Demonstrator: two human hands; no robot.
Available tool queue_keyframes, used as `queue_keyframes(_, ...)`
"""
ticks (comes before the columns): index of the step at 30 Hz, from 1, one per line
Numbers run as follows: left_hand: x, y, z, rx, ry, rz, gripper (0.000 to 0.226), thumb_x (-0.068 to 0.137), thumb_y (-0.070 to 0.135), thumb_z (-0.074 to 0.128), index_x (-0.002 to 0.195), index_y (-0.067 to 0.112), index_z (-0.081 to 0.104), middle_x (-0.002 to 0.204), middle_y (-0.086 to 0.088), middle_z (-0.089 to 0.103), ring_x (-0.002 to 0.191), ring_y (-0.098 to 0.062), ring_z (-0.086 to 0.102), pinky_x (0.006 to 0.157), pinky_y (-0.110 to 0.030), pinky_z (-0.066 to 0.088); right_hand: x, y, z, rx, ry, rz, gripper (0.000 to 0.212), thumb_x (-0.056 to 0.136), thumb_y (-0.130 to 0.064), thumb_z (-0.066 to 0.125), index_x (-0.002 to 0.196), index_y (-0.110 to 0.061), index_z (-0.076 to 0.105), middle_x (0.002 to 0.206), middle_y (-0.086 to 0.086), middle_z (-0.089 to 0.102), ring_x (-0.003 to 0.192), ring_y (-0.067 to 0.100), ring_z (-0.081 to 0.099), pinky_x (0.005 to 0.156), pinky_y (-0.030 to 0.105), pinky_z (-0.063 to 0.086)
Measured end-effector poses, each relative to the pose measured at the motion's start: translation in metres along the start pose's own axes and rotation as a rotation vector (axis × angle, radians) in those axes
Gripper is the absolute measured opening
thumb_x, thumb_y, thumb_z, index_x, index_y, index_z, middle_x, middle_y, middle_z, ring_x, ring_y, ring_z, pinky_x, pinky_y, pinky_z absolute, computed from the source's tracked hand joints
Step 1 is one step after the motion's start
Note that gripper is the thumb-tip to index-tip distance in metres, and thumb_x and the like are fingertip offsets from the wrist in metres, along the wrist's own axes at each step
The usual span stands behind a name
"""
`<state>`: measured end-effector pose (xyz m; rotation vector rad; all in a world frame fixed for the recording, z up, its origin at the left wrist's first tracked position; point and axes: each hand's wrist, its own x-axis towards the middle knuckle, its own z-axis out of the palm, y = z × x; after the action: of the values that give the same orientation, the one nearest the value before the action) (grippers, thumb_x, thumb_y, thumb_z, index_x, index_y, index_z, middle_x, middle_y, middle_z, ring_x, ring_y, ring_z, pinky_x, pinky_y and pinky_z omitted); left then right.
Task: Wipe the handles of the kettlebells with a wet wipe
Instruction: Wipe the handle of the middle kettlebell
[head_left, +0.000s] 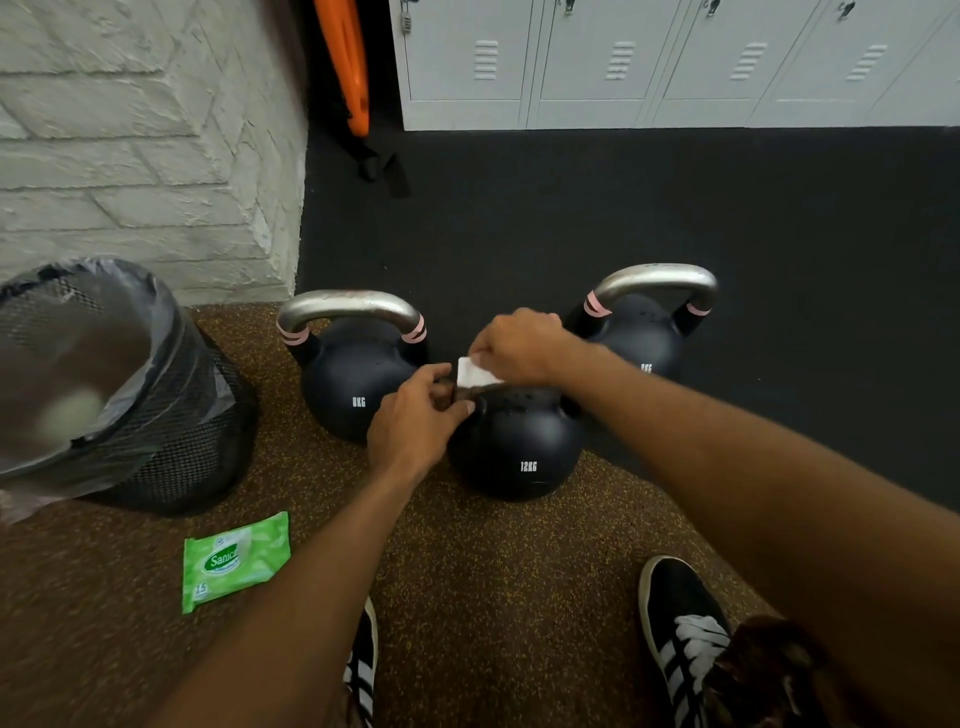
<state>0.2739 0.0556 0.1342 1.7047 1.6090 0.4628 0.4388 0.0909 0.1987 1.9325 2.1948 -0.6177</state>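
Folded white wipe (475, 373) pinched in right hand (519, 345); left hand (413, 423) grips round black kettlebell (519, 447).

Both hands (415, 415) (517, 345) hold a white wipe (475, 375) over the 12KG kettlebell (517, 447).

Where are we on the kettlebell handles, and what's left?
Done: a wipe is out of the green pack. In hand: the right hand holds the wipe on the handle of the 12 kg kettlebell, which the left hand grips. Left: the left 8 kg kettlebell and the right 8 kg kettlebell stand untouched; whether their handles were wiped cannot be told.
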Motion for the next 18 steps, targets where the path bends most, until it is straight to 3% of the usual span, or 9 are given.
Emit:
queue_keyframes(3,-0.002,0.01,0.007,0.174,0.111,0.053,0.04,0.086,0.05,0.069,0.123,0.037,0.062,0.111,0.011,0.072,0.102,-0.015,0.067,0.081,-0.041,0.056,0.008,0.023,-0.019,0.234,-0.148,0.016,0.025,0.094,-0.027,0.054,0.104,-0.018,0.076,0.106,0.0,0.071,0.096,0.018,0.063,0.091,0.037,0.049)
queue_keyframes(9,0.003,0.012,0.005,0.238,0.128,0.066,0.041,0.086,0.055,0.067,0.122,0.035,0.064,0.108,0.012,0.072,0.099,-0.013,0.066,0.077,-0.036,0.055,0.006,0.057,-0.01,0.579,-0.19,0.005,0.017,0.094,-0.028,0.062,0.098,-0.025,0.078,0.091,-0.008,0.075,0.091,0.011,0.068,0.094,0.037,0.051)
queue_keyframes(14,0.002,0.014,0.002,0.236,0.136,0.053,0.044,0.083,0.056,0.069,0.122,0.037,0.065,0.107,0.014,0.073,0.1,-0.014,0.067,0.077,-0.037,0.055,-0.003,0.054,-0.009,0.469,-0.081,-0.125,0.016,0.093,-0.032,0.064,0.104,-0.032,0.076,0.098,-0.018,0.072,0.091,-0.001,0.063,0.083,0.02,0.044)
queue_keyframes(18,0.001,0.017,0.001,0.249,0.134,0.051,0.041,0.084,0.054,0.07,0.122,0.037,0.066,0.105,0.014,0.073,0.095,-0.013,0.067,0.072,-0.035,0.055,-0.008,0.038,-0.005,0.223,0.076,-0.229,0.02,0.089,-0.036,0.067,0.107,-0.031,0.075,0.102,-0.014,0.073,0.087,-0.002,0.06,0.078,0.019,0.044)
